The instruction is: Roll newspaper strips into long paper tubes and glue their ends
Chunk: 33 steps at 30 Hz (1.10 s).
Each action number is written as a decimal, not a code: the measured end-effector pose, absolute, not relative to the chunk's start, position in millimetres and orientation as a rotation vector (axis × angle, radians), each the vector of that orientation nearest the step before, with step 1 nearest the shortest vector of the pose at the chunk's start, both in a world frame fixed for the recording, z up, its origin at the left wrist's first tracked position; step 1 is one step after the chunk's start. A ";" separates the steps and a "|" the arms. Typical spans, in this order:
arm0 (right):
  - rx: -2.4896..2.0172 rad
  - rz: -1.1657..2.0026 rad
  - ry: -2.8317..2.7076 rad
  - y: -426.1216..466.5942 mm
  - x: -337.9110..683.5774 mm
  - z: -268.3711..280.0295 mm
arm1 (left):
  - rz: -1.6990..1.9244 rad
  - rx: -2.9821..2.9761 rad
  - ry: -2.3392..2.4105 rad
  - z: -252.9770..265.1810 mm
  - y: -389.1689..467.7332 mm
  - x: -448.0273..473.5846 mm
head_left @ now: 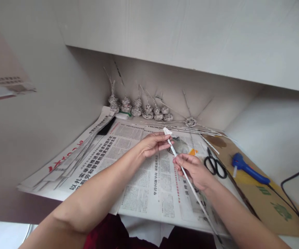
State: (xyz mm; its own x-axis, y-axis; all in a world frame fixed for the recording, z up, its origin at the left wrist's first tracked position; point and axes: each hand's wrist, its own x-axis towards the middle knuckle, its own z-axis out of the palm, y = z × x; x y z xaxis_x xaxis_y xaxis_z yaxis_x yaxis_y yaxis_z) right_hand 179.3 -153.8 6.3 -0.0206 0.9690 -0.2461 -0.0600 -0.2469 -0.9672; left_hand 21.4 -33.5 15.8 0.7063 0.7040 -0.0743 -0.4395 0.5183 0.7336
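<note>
A long thin rolled paper stick (194,193) slants from the middle of the newspaper down to the lower right. Near its upper end, where a white paper flap spreads out, my left hand (156,143) pinches it between thumb and fingers. My right hand (191,167) is closed around the stick a little lower down. Under and behind the hands lies spread newspaper (136,186), with a clear plastic piece (179,147) and a small orange piece (193,152) on it.
Several woven paper gourds (137,107) line the back wall. A spoked woven piece (191,121) and loose paper sticks (175,128) lie right of them. Black scissors (214,166), a blue glue gun (250,169) and cardboard (268,204) are at right; newspaper strips (69,155) at left.
</note>
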 end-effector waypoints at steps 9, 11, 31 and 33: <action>-1.401 1.455 -1.189 -143.4 174.2 0.4 | 0.734 0.741 0.416 12.5 -27.2 18.7; -1.534 1.157 -1.375 -137.0 171.4 2.9 | 0.761 0.739 0.433 11.0 -23.0 16.8; -1.165 1.592 -1.120 -126.4 173.7 -15.4 | 0.749 0.717 0.452 1.4 -15.2 15.8; -1.003 1.812 -0.995 -129.2 173.2 -12.9 | 0.737 0.718 0.444 2.0 -16.6 15.5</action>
State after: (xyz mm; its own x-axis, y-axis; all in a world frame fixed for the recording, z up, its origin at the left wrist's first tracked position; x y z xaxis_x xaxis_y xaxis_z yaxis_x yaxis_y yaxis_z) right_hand 173.2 -129.2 -12.9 -0.3473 0.9039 -0.2496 -0.2742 -0.3524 -0.8948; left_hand 15.5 -16.6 2.0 0.6669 0.7357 -0.1186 -0.4491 0.5238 0.7238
